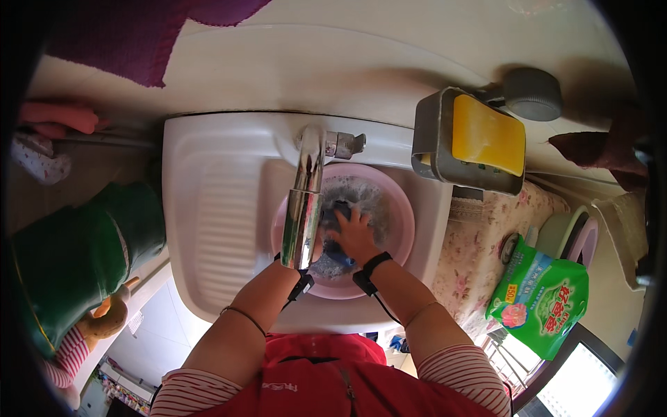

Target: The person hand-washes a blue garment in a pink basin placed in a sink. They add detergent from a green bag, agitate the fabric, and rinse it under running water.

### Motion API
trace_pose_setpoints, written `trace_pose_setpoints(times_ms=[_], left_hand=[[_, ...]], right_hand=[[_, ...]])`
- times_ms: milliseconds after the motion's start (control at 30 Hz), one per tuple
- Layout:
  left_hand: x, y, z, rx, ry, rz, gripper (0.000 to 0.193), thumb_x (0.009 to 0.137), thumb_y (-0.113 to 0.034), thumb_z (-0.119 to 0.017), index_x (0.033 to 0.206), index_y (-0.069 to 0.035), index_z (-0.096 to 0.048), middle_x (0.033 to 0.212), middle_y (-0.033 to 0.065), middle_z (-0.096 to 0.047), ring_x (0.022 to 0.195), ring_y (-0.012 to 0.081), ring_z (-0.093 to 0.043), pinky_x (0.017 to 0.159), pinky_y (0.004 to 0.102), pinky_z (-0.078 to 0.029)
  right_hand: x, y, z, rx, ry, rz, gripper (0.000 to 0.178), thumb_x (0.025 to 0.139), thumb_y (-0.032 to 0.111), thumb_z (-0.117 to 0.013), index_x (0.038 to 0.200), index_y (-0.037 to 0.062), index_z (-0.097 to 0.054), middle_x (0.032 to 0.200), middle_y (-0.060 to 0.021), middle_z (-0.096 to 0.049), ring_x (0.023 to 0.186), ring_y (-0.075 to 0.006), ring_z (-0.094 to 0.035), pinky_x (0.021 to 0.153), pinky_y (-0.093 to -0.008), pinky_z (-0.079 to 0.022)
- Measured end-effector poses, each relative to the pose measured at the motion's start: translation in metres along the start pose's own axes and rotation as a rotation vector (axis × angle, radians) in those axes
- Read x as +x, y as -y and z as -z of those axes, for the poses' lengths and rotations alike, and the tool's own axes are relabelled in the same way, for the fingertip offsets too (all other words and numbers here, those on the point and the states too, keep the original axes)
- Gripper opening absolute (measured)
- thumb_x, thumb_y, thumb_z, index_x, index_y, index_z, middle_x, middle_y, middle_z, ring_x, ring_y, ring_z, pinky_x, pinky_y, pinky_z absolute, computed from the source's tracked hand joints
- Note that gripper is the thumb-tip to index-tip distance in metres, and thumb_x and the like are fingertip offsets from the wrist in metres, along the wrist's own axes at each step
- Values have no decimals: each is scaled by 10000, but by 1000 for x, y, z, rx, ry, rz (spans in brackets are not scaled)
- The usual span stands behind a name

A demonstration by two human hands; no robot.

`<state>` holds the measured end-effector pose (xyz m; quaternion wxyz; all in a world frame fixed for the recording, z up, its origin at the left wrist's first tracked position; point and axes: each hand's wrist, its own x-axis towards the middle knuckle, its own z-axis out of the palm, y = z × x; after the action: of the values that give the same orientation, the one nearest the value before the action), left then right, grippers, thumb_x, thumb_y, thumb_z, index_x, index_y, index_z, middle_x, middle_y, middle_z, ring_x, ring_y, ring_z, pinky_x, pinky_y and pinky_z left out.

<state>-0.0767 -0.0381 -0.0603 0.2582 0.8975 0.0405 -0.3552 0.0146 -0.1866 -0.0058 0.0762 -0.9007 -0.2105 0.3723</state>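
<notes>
A pink basin [401,215] of sudsy water stands in the white sink. Dark blue cloth [340,207] lies partly under the foam. My right hand [356,238] is down in the basin, its fingers bent over the cloth and gripping it. Beside it, my left hand [319,244] is mostly hidden behind the chrome faucet [306,201]; only a sliver shows near the cloth, and its fingers cannot be made out. Both wrists wear black bands with small devices.
A ribbed washboard area [226,229] forms the sink's left side. At the upper right, a grey soap holder [434,135] carries a yellow soap bar [488,134]. A green detergent bag [538,299] hangs by floral cloth [472,243]. Green fabric [76,250] is at left.
</notes>
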Motion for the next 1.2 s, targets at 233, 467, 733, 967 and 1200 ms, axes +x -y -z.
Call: trace_pose_setpoints(times_ms=[233,467,733,967,1200], left_hand=[[-23,-6,21,-113,-165,-29,555,853,-40,-509,1398,-103,-421,1343,211,-476,1119,391,-558,919,499,-450],[-79,-19,47,-254,-338,-151,520,828,-18,-590,1335,-74,-489,1315,171,-521,1155,375,-545,987,435,-436],[-114,0,69,-463,-269,-207,682,764,6,-677,1388,-64,-411,1270,211,-534,1169,388,-515,993,435,-422],[-94,-24,88,-457,-173,-412,1208,596,-301,-880,1489,33,-138,1470,284,-305,1374,394,-307,1121,414,-304],[-61,-33,82,-488,-28,-191,1445,463,-468,-922,1537,-131,-16,1539,300,-150,1441,466,-48,1162,492,-178]], right_hand=[[28,-37,22,46,-176,234,342,932,355,-578,1209,157,-608,1246,-277,-510,1139,-421,-527,932,-488,-461],[-52,-24,8,263,-236,-72,674,789,217,-722,1406,219,-452,1303,-311,-458,1210,-473,-475,994,-482,-433],[-121,-46,99,1097,-516,-231,213,861,26,-520,1025,82,-644,716,-72,-598,559,-174,-584,472,-293,-489],[-206,37,183,1738,-486,-93,191,911,33,-434,1018,130,-559,835,-63,-604,581,-145,-572,407,-250,-417],[-283,83,234,2006,-422,140,177,939,79,-413,1018,177,-537,953,-46,-642,638,-146,-591,443,-242,-409]])
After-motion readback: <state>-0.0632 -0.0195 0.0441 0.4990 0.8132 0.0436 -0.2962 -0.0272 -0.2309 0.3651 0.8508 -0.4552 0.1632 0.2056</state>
